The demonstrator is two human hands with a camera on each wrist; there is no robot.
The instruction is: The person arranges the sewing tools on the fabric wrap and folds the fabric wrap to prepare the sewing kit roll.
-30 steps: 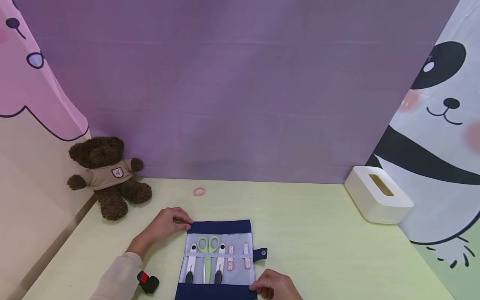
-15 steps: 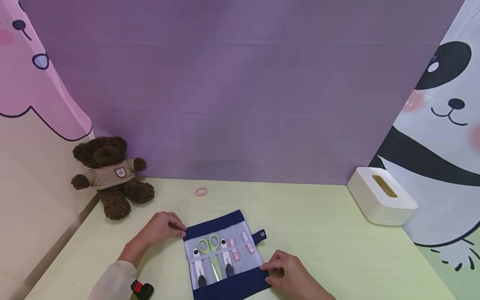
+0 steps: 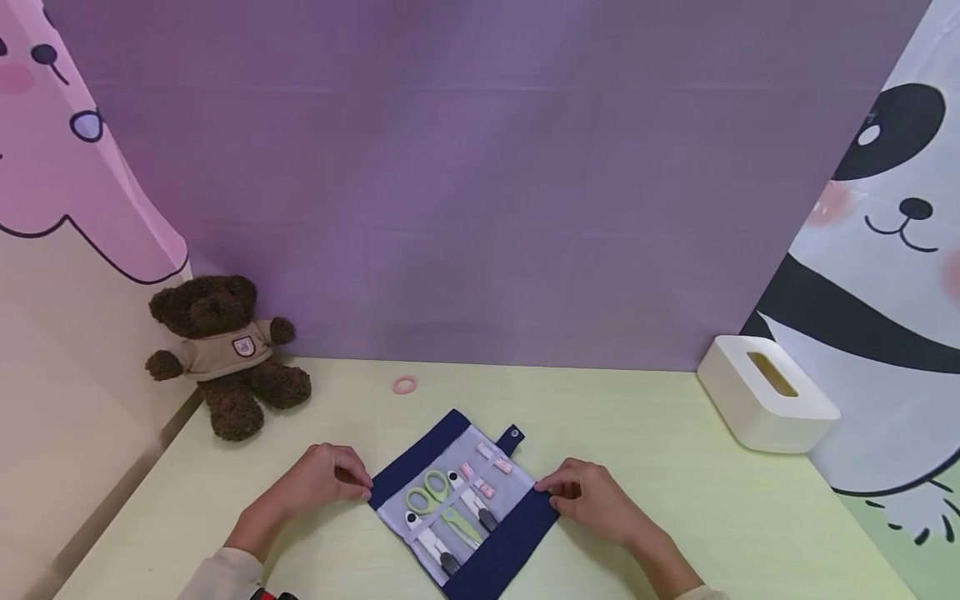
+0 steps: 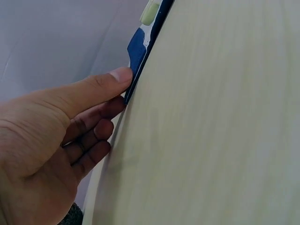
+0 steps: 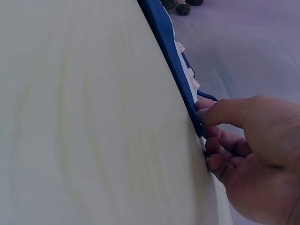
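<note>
Tool case swung anticlockwise, both hands on its corners

L grip (image 3: 326, 479) pinches one corner of the navy top band; R grip (image 3: 588, 497) pinches the near corner of the opposite band, incl. thumb. Vs. approx. 1 sec ago, R grip has gone fwd, L grip sits slightly nearer, and the tool case (image 3: 506, 546) has turned from near-square to well slanted. So work in hand is prob. reorienting it, w/ the turn apparently in progress.

Pose: L forearm comes in from lower L, R from lower R; thumb & fingers bent at the corners, other fingers curled in.

Case lies open btw. the hands, front-centre of the desk (image 3: 675, 467); can't tell if the edges are lifted. Its snap tab (image 3: 511, 439) now points to the far R. Inside, under the strap: green scissors (image 3: 459, 523) etc., all in place.

Further out: pink ring (image 3: 395, 384) beyond case, teddy bear (image 3: 225, 354) far L, tissue box (image 3: 750, 408) far R.
</note>
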